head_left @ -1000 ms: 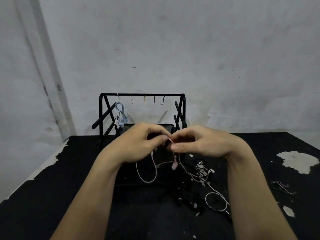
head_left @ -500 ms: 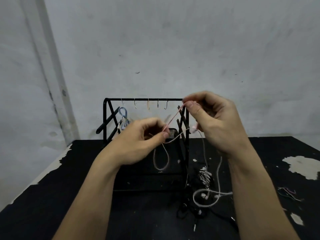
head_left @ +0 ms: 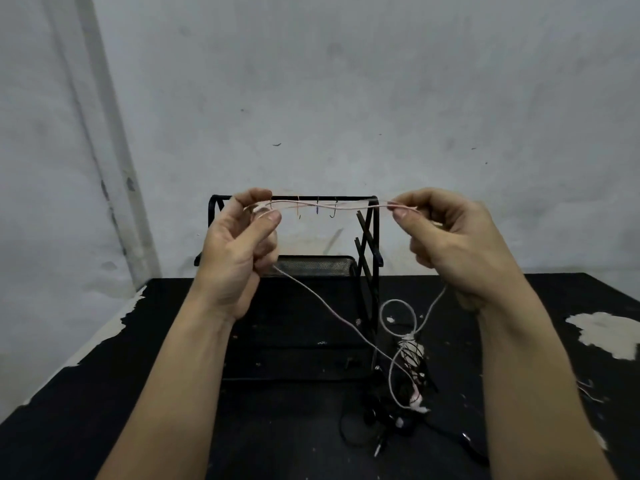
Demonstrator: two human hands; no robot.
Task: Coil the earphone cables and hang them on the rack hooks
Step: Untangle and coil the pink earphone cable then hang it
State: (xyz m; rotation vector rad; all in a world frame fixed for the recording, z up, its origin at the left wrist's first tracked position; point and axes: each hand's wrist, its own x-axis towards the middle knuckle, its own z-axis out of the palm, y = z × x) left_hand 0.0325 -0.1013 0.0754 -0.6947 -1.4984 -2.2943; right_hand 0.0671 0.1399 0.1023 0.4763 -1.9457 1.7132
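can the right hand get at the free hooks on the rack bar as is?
Probably not yet: the right hand and left hand both pinch the pink cable, stretched right in front of the hooks. Nothing else blocks them.

**Cable stretched in front of the rack**

The rack point(head_left: 294, 299) stands on the table point(head_left: 104, 410), against the wall. Before its top bar, the left hand point(head_left: 239, 251) and right hand point(head_left: 453, 244) hold a cable point(head_left: 332, 205) between them. A tangle of earphones point(head_left: 398, 403) lies right of the rack's base.
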